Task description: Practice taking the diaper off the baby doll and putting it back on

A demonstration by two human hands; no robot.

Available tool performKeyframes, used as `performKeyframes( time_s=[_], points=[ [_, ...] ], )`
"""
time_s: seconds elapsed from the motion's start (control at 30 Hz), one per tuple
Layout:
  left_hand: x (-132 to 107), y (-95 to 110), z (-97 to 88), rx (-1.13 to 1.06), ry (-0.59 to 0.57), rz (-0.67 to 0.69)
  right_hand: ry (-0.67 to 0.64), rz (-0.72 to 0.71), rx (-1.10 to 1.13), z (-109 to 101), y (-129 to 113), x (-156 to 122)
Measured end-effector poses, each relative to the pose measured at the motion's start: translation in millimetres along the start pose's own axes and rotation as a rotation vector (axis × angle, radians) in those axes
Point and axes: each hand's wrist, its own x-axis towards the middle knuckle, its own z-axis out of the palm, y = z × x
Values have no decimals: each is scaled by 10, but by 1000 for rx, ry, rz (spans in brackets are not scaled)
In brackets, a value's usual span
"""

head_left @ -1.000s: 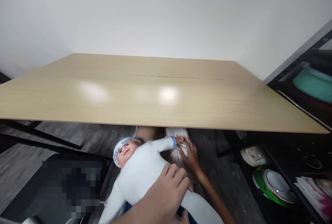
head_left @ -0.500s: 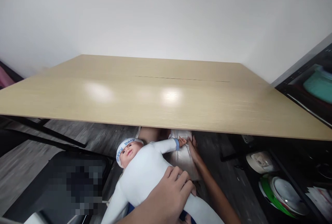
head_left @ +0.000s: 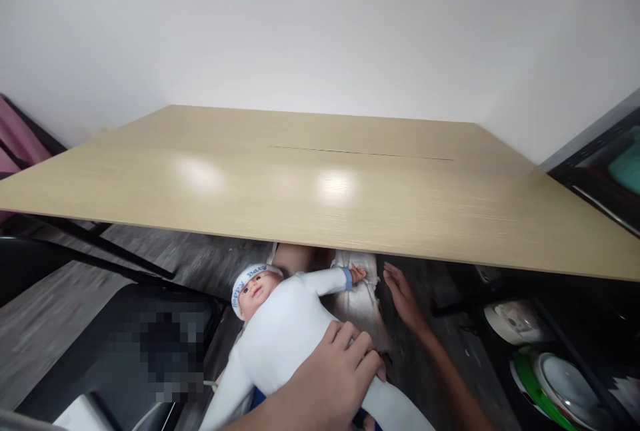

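A baby doll [head_left: 280, 331] in a white suit with blue cuffs lies on its back across my lap. Its white cap [head_left: 249, 282] carries blue lettering, and one doll arm stretches out over my light-coloured shorts [head_left: 361, 308]. My left hand [head_left: 345, 371] is wrapped over the doll's lower body near the top of its leg, fingers curled round it. To the right of the doll's small hand, just below the table edge, my right hand [head_left: 401, 290] is held apart from the doll, fingers stretched out and holding nothing.
A wooden table [head_left: 300, 184] spans the view, its front edge above the doll. On the left stands a black chair [head_left: 115, 351] with a white object [head_left: 84, 414] on it. At right, a dark shelf holds a white appliance [head_left: 515, 321] and lidded cookware [head_left: 563, 378].
My right hand has moved away from the doll's hand, to the right, and its fingers have straightened. My left hand stays on the doll. The view has shifted slightly left.
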Motion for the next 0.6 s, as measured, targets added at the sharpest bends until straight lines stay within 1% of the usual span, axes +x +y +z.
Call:
performKeyframes(
  time_s=[0.07, 0.1, 0.17, 0.2, 0.27, 0.33, 0.4, 0.47, 0.53, 0.6],
  points=[
    [-1, 22, -43, -6, -10, 0, -67, -131, -31, 0, -266, -106],
    [-2, 31, -63, -11, -14, 1, -123, -209, -55, 25, -426, -168],
    [-4, 40, -87, -16, -24, -2, -292, -449, -194, 121, -761, -280],
    [-7, 38, -88, -18, -31, -3, -391, -533, -248, 188, -918, -322],
    [-20, 23, -63, -25, -28, -3, -574, -631, -354, 343, -1180, -365],
    [-54, 0, -14, -46, 13, 9, -683, -662, -471, 511, -1357, -362],
    [-128, -23, 44, -79, 97, 25, -745, -671, -599, 666, -1472, -343],
    [-267, -44, 96, -116, 219, 51, -789, -690, -693, 788, -1564, -344],
    [-496, -70, 147, -157, 349, 59, -813, -736, -733, 863, -1659, -380],
    [-821, -109, 215, -199, 456, -4, -805, -794, -741, 894, -1763, -450]
  ],
)
